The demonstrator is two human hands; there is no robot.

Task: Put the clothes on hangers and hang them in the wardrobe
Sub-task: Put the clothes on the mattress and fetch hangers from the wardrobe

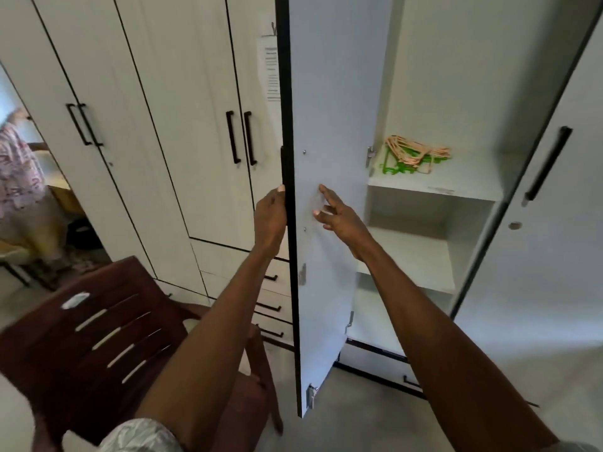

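Listing items near to far, head view.

1. Dark brown plastic chair (98, 337), lower left, slatted back toward camera; seat partly hidden by left forearm.
2. Patterned sleeve (140, 435) at bottom edge, left arm.
3. Wardrobe door (326, 223), white inside w/ black edge, stood open edge-on to camera; hinges (311, 397) visible along its inner side.
4. Left hand (270, 220) gripped the door's black front edge at mid height, thumb on near side, fingers curled round the far side & out of sight.
5. Right hand (339, 216) was open, fingers spread & straight, index tip touching or just short of door's inner face; cannot tell which. Held nothing.
6. Wardrobe (456, 93) interior, white: tall upper bay, shelves below. Drawer (375, 360) at bottom.
7. Hangers (414, 154), tangled pile, peach-orange & green plastic, lay on the top shelf (456, 187) toward its left rear, near a hinge.
8. Right door (538, 223), white w/ black bar handle, closed or nearly so.
9. Left of open door: more white wardrobe units w/ black handles; printed paper notice (270, 70) stuck on one.
10. Far left: person in pink patterned garment (19, 168), blurred.
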